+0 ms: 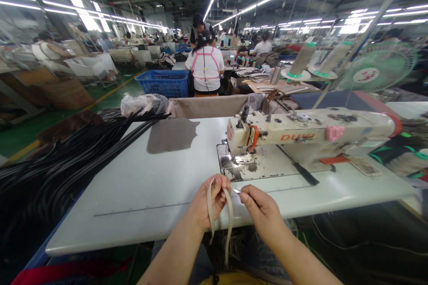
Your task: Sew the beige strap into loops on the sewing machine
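My left hand (202, 205) is closed on a narrow beige strap (229, 220), held above the front edge of the white sewing table (143, 196). The strap bends over the fingers, and two lengths of it hang down below the hand. Just to the right, the fingers of my right hand (264, 209) pinch a small shiny metal piece (236, 191). Its bright tip points toward my left hand; its exact kind is too small to make out. Beyond both hands stands a sewing machine (277, 131), its needle area behind the left fingertips.
A grey-brown flat piece (172, 136) lies on the table's far left. Black cords (67, 178) pile up along the left side. A black-handled tool (306, 173) rests by the machine. Behind are a blue basket (163, 83), a seated person (206, 69) and a green fan (377, 71).
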Demonstrator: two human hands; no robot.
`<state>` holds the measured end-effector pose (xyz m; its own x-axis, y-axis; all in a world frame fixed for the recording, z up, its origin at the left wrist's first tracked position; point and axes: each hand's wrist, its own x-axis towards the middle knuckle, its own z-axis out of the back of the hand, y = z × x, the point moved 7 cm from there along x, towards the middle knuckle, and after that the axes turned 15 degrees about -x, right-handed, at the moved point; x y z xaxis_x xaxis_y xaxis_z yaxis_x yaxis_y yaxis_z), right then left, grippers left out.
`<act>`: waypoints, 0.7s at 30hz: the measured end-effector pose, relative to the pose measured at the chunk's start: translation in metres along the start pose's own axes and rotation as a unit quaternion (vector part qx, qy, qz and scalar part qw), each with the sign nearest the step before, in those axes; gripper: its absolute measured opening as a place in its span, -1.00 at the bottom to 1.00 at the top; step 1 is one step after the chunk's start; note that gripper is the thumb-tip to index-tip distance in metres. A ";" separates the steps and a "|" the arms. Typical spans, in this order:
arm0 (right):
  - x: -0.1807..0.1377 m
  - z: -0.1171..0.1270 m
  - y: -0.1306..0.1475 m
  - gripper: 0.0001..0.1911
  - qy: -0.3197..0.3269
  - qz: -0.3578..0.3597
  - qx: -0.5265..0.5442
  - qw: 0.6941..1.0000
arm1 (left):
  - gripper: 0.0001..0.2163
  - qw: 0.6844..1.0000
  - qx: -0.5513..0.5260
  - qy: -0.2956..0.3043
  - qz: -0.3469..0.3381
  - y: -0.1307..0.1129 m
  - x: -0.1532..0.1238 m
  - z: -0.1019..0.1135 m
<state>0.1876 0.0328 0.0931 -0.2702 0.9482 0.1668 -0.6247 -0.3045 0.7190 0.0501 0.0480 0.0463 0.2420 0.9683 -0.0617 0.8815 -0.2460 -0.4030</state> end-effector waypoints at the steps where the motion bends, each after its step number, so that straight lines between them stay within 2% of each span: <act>1: 0.000 0.003 -0.004 -0.64 -0.012 -0.012 0.014 1.000 | -0.59 1.000 0.003 -0.002 0.001 -0.001 0.000 0.001; 6: -0.003 0.010 -0.013 -0.61 -0.025 -0.015 0.015 0.999 | -0.58 0.995 0.079 -0.055 -0.035 -0.012 -0.002 0.010; 8: -0.005 0.013 -0.008 -0.65 -0.034 0.030 -0.014 0.999 | -0.58 0.987 0.129 -0.077 -0.048 -0.016 -0.002 0.012; 10: -0.008 0.015 0.005 -0.76 -0.053 0.114 -0.064 0.990 | -0.60 0.973 0.204 -0.088 -0.061 -0.022 -0.001 0.009; 13: -0.018 0.011 0.028 -0.54 -0.061 0.263 -0.206 0.941 | -0.66 0.931 0.337 -0.088 -0.110 -0.035 -0.001 -0.004; 15: -0.025 0.003 0.040 -0.56 -0.054 0.340 -0.301 0.889 | -0.69 0.913 0.383 -0.080 -0.117 -0.038 -0.002 -0.011; 17: -0.029 -0.001 0.047 -0.64 -0.052 0.390 -0.351 0.850 | -0.67 0.916 0.385 -0.079 -0.082 -0.036 -0.002 -0.010; 19: -0.030 -0.001 0.051 -0.67 -0.058 0.410 -0.361 0.835 | -0.63 0.923 0.372 -0.087 -0.041 -0.031 -0.003 -0.004; 21: -0.030 0.000 0.051 -0.70 -0.057 0.409 -0.352 0.840 | -0.61 0.926 0.364 -0.099 -0.020 -0.028 -0.002 0.004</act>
<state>0.1641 -0.0111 0.1248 -0.7737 0.3860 0.5024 -0.5533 -0.7981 -0.2387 0.0231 0.0528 0.0545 0.0724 0.9827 -0.1706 0.3638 -0.1853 -0.9129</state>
